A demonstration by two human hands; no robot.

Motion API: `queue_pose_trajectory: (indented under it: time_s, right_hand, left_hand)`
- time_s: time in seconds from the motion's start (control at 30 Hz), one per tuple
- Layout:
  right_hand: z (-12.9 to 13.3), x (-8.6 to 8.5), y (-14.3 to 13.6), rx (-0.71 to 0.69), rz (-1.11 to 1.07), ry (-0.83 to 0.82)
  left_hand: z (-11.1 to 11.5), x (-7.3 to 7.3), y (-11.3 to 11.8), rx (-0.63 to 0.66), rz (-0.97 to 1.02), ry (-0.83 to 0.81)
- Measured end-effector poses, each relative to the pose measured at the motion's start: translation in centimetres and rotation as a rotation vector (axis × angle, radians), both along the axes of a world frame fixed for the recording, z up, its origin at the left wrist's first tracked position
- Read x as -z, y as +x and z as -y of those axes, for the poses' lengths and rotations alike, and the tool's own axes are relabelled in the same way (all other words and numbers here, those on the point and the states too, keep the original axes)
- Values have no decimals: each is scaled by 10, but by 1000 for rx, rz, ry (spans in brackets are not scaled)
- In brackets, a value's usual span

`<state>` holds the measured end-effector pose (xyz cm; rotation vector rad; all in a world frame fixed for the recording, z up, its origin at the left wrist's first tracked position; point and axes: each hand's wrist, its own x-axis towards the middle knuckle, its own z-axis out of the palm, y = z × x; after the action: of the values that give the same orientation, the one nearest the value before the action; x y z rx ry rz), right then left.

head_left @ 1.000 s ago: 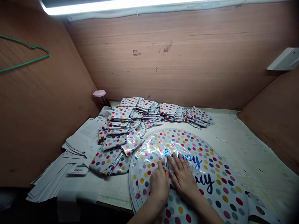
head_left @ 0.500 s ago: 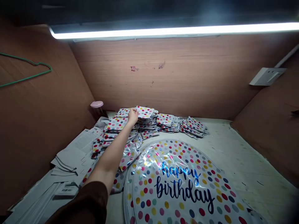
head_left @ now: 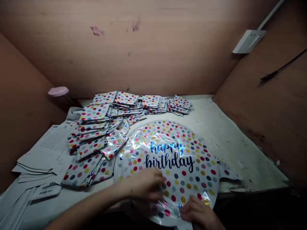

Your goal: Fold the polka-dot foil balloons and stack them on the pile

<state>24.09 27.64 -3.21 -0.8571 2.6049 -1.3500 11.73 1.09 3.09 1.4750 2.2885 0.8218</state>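
Observation:
A large round foil balloon [head_left: 177, 179], flat and dotted in many colours with "happy birthday" on it, lies at the front of the table. My left hand [head_left: 150, 185] is over its lower left part, fingers curled and blurred; what they hold, if anything, cannot be made out. At the balloon's lower edge my right hand [head_left: 196, 210] has its fingers closed on the foil. Folded dotted foil pieces [head_left: 93, 113] are stacked to the left and along the back.
White papers [head_left: 45, 143] and a small labelled packet [head_left: 45, 191] lie at the left. A jar with a pink lid [head_left: 58, 91] stands in the back left corner. A socket [head_left: 249, 41] and a dark cable [head_left: 283, 68] are at the right wall.
My left hand has come back from the rear stacks to the front of the balloon. My right hand has come into view at the balloon's lower edge. The view has tilted down.

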Motion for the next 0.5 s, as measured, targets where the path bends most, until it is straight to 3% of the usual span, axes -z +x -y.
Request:
queue_pose_trajectory:
  time_s: [0.07,0.17,0.23,0.37,0.5]
  right_hand:
    - [6,-18,-9,56,215,-61]
    - [11,-40,-27,-18,571,-179]
    - [11,-45,-34,-33,741,-279]
    - [15,-41,-38,158,1013,-477]
    - [24,-39,-40,253,1062,-582]
  left_hand:
    - [3,19,50,-17,91,13]
    - [10,36,85,-241,118,102]
    - [12,41,93,-339,131,178]
    - [12,46,98,-479,83,240]
    - [12,52,101,-611,61,208]
